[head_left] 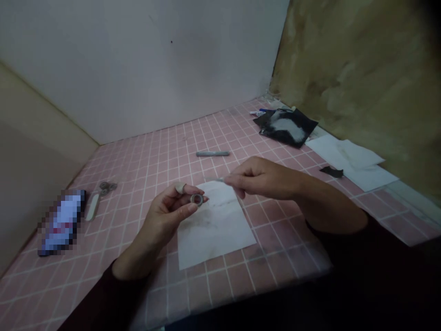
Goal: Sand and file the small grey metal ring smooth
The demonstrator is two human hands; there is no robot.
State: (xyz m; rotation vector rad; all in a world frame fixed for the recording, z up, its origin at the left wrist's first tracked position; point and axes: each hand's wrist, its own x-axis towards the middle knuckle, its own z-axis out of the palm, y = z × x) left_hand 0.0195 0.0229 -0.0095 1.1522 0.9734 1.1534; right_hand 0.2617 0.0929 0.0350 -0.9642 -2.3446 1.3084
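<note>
My left hand pinches a small metal ring, which looks like a bearing, between thumb and fingertips. A pale band wraps one of its fingers. To the right, my right hand is closed on a thin, light-coloured tool that points left; its kind is too blurred to make out. Below both hands lies a white sheet of paper with grey smudges. Beyond the hands, a grey rod-like bar rests on the pink tiled surface.
Several small metal rings sit at the left beside a whitish bar and a blurred-out packet. At the right are a black sheet with white powder, white papers and a dark scrap. Walls enclose the tiled surface.
</note>
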